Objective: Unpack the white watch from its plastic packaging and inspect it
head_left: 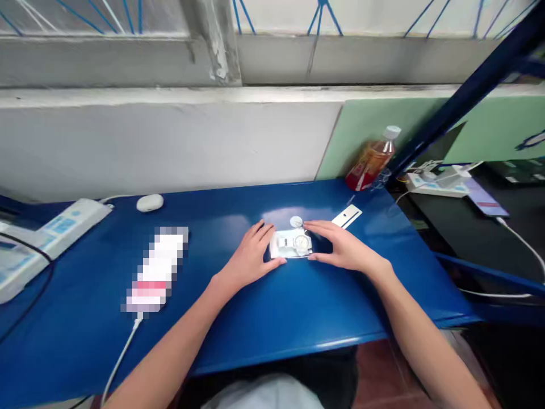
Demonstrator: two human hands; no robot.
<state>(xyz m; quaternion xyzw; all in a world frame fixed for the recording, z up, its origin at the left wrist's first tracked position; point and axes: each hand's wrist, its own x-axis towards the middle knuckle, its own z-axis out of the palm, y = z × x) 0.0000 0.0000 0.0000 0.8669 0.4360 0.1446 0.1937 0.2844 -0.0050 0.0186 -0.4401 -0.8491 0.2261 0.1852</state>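
A small, shiny, pale packet (pixel 290 244) lies flat on the blue table between my two hands. Inside or on it shows a round, dial-like piece with a light strip beside it; its exact kind is too small to tell. My left hand (pixel 251 253) rests at the packet's left edge, thumb and fingers apart. On the other side, my right hand (pixel 340 245) has its thumb near the packet's lower right corner and its fingers stretched above it. A small white disc (pixel 296 221) sits just beyond the packet. Past my right fingers lies a white card with a dark stripe (pixel 348 216).
On the blue table (pixel 298 318), a phone (pixel 155 270) charges at left beside a white earbud case (pixel 150 203) and a power strip (pixel 55 238). A drink bottle (pixel 371 159) leans at the back right. A blue metal post (pixel 460 96) rises beside it.
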